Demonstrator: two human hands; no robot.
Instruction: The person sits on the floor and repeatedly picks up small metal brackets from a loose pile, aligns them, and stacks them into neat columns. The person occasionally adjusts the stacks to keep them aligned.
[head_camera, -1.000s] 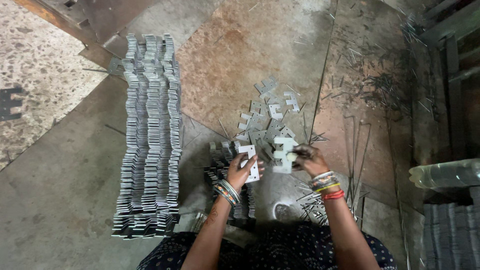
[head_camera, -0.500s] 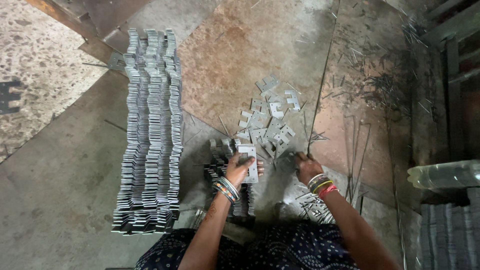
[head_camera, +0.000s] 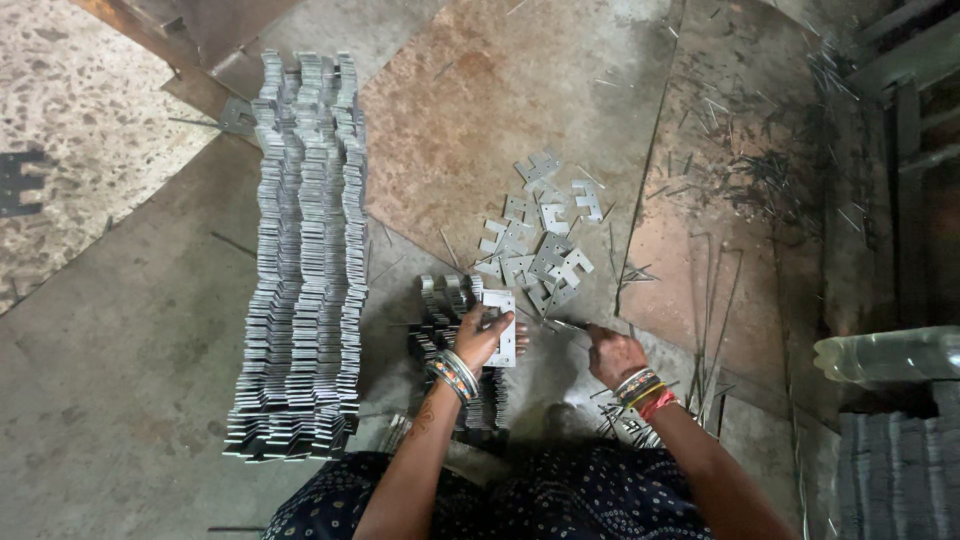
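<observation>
My left hand (head_camera: 484, 338) grips a small flat metal plate (head_camera: 501, 340) upright, just over a short row of stacked plates (head_camera: 448, 318) on the floor. My right hand (head_camera: 612, 354) is low on the floor to the right, fingers pinched at a thin metal piece (head_camera: 566, 324) near the edge of a loose pile of notched metal plates (head_camera: 540, 245). Both wrists carry coloured bangles. A long, tall row of stacked plates (head_camera: 305, 250) runs along the floor to the left.
Thin metal rods and scraps (head_camera: 760, 180) lie scattered at the right. A clear plastic bottle (head_camera: 890, 355) lies at the far right beside more stacked plates (head_camera: 900, 470). Rusty sheet metal (head_camera: 520, 90) covers the floor ahead; I sit with my patterned dark clothing (head_camera: 540, 500) below.
My right hand let go of a bunch of plates it held by the loose pile and dropped down to the floor, then shifted slightly left. My left hand stayed on its plate.
</observation>
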